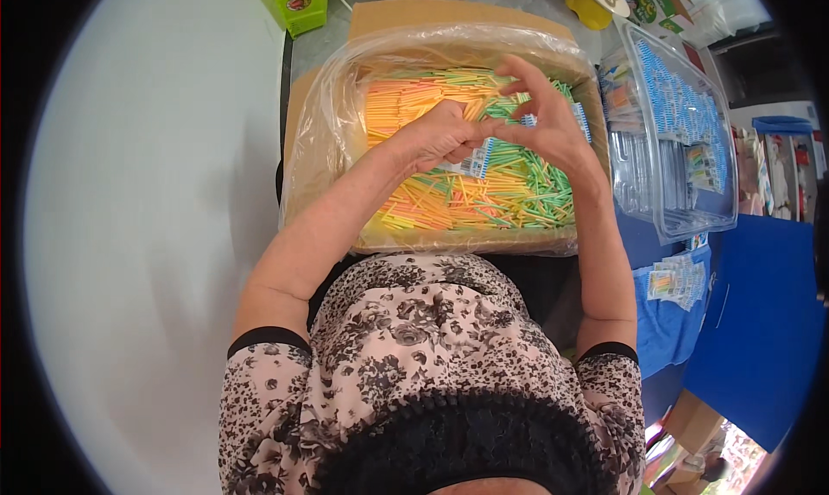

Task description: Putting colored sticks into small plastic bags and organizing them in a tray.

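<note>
My left hand (442, 137) is closed over the middle of a box of thin coloured sticks. Its fingers are curled round a small clear packet (473, 162) with blue and white print, which shows below them. A few orange sticks (474, 110) show just beyond the knuckles; whether they are gripped is unclear. My right hand (553, 126) is open, fingers spread and raised, its thumb reaching across to the left fingertips. Under both hands lie loose straw-like sticks (406, 203) in orange, yellow, pink and green. Another blue-and-white packet (580, 121) lies beyond the right wrist.
The cardboard box (462, 16) has a clear plastic liner (321, 141) over its sides. At right, a clear plastic bin (661, 180) holds many filled packets. More packets (678, 281) rest on a blue cloth (669, 331). A green basket (296, 3) stands at back left beside a white wall.
</note>
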Action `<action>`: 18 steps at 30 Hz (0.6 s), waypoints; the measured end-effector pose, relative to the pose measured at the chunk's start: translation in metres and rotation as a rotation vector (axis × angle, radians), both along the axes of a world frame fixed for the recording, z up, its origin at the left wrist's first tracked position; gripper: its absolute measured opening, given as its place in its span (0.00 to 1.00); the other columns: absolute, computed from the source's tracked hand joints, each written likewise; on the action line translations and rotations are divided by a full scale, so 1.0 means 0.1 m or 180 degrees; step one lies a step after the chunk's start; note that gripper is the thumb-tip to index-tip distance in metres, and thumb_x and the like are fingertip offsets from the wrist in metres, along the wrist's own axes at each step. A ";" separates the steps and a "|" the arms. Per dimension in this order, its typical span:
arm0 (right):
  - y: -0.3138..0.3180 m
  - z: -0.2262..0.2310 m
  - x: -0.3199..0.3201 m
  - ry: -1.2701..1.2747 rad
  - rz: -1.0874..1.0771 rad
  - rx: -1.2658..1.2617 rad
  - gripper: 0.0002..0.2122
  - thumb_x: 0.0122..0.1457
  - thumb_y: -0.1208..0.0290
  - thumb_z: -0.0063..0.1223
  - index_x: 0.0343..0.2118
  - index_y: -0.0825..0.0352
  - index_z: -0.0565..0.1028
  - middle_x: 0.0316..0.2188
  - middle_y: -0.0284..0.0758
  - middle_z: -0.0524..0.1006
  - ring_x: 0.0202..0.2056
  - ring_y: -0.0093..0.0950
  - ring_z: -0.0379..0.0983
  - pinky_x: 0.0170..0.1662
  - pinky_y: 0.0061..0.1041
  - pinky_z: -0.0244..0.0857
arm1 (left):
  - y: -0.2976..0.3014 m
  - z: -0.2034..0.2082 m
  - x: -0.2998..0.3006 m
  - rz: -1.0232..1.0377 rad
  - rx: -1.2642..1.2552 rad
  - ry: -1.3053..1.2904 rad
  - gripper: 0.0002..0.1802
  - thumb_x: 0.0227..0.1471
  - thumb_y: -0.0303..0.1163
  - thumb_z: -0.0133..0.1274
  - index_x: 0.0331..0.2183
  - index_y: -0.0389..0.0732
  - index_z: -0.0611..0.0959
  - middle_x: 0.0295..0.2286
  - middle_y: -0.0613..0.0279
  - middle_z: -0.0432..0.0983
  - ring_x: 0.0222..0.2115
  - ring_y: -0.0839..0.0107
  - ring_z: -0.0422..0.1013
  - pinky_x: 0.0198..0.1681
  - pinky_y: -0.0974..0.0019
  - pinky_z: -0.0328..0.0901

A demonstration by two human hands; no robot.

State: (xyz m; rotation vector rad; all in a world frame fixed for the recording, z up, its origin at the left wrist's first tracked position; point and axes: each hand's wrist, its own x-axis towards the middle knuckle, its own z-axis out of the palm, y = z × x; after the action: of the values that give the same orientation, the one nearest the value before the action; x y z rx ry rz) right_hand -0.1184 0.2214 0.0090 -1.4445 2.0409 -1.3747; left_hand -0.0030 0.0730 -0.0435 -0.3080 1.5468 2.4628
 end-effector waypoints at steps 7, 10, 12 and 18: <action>0.03 -0.13 0.15 0.0314 0.0452 0.0474 0.45 0.36 0.75 0.69 0.60 0.67 0.57 0.51 0.39 0.68 0.44 0.30 0.69 0.48 0.28 0.63 | 0.09 -0.03 -0.01 0.0195 0.0765 -0.0195 0.16 0.56 0.41 0.52 0.38 0.37 0.76 0.16 0.71 0.68 0.16 0.81 0.62 0.19 0.75 0.54; 0.01 -0.14 0.24 0.0479 0.0308 0.0383 0.47 0.34 0.74 0.71 0.61 0.66 0.56 0.53 0.40 0.67 0.45 0.31 0.68 0.50 0.29 0.62 | 0.06 -0.16 -0.07 0.0434 0.1378 -0.0084 0.12 0.57 0.38 0.50 0.35 0.37 0.76 0.19 0.67 0.69 0.19 0.76 0.65 0.23 0.71 0.61; 0.00 -0.15 0.29 0.0643 0.0359 0.0665 0.48 0.32 0.74 0.72 0.61 0.65 0.57 0.55 0.42 0.65 0.48 0.33 0.68 0.51 0.29 0.62 | 0.08 -0.19 -0.08 0.0529 0.1682 -0.0036 0.10 0.58 0.36 0.50 0.34 0.38 0.76 0.21 0.65 0.70 0.20 0.74 0.67 0.25 0.69 0.64; -0.02 -0.24 0.24 0.0998 0.0466 0.0398 0.47 0.31 0.73 0.72 0.60 0.65 0.58 0.55 0.44 0.64 0.51 0.38 0.65 0.51 0.31 0.63 | 0.15 -0.21 -0.10 0.0848 0.1799 0.0220 0.09 0.57 0.32 0.49 0.37 0.36 0.75 0.28 0.61 0.73 0.28 0.69 0.71 0.34 0.66 0.70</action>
State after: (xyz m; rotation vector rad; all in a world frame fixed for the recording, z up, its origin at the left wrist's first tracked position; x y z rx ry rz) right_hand -0.0945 0.2190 -0.0153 -1.8051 2.1070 -0.9956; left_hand -0.0130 0.0882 -0.0645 -0.3440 0.8062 3.0072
